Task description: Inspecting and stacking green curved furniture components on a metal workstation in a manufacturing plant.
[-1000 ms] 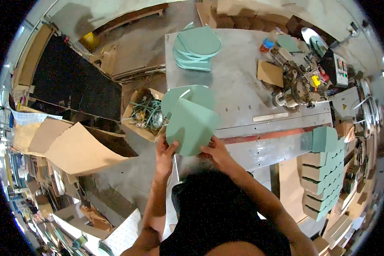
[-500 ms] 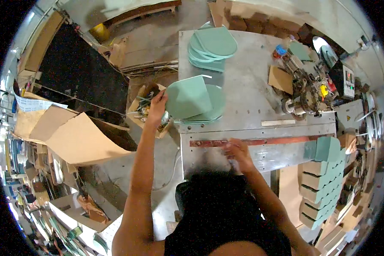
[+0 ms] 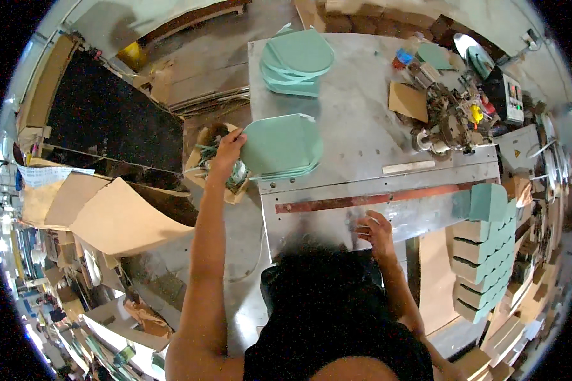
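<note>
Here, one stack of green panels [image 3: 282, 146], upper centre of frame, likely light, stiffish and smooth, best taken by opposite edges; left hand [image 3: 229, 151] at its left edge, grip unclear; right hand [image 3: 377, 232], right of centre, apparently empty, fingers loosely parted.

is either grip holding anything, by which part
Left grip is at the upper left edge of the near panel; whether pinching cannot be told. Right grip looks empty.

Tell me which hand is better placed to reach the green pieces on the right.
Probably the right hand: it looks empty and is closer to those green pieces. The left hand is at the nearer green stack.
</note>
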The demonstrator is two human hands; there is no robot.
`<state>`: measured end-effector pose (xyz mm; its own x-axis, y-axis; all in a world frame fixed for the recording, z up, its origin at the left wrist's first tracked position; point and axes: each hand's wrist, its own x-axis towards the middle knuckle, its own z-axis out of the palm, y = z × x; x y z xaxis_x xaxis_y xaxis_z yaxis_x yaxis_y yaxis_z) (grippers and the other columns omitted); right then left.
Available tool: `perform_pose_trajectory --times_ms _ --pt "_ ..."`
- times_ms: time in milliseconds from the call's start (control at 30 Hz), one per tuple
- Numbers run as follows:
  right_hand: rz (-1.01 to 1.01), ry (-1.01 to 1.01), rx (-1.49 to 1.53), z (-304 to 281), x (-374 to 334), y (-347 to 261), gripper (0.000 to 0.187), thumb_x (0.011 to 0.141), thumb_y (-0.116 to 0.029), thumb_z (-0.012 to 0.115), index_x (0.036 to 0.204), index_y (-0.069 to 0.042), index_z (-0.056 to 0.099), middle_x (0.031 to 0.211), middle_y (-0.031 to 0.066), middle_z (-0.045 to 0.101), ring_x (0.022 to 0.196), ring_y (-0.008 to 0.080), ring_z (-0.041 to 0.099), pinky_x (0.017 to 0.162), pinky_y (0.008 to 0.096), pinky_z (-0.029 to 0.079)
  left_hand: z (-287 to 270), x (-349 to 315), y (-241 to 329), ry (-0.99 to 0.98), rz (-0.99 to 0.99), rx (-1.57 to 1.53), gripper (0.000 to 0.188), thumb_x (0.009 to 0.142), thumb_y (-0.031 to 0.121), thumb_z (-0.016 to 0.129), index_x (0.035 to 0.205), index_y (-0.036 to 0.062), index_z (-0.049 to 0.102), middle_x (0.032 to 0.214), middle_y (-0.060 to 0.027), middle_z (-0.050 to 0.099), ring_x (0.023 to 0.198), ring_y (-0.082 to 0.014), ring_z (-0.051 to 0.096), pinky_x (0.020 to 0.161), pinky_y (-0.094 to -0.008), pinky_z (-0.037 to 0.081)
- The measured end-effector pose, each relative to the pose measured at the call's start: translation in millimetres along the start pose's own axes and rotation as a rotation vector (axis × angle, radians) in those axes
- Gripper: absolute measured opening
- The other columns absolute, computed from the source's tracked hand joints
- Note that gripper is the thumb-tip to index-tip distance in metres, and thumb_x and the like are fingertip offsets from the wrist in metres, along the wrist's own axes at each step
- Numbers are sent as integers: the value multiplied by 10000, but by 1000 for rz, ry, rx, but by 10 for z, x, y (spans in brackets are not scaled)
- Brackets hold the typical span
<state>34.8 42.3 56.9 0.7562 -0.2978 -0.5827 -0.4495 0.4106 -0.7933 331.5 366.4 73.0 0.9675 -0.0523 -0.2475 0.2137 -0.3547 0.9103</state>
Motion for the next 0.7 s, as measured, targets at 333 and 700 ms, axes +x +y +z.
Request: perform_pose_trajectory --times_ms 333,700 --pt "11 -22 -22 7 -32 -11 405 898 -259 584 1207 -10 504 999 143 666 791 238 665 638 317 516 -7 10 -88 3 63 -44 424 867 166 638 1240 -23 566 1102 -106 642 948 -182 584 854 -291 449" --pt "40 -1 -15 -37 -41 21 433 901 -262 585 1235 -3 487 1005 135 654 826 232 657 647 320 524 -40 151 -216 75 165 68 331 794 30 666 1124 2 649 991 -76 670 860 -149 607 791 -289 479"
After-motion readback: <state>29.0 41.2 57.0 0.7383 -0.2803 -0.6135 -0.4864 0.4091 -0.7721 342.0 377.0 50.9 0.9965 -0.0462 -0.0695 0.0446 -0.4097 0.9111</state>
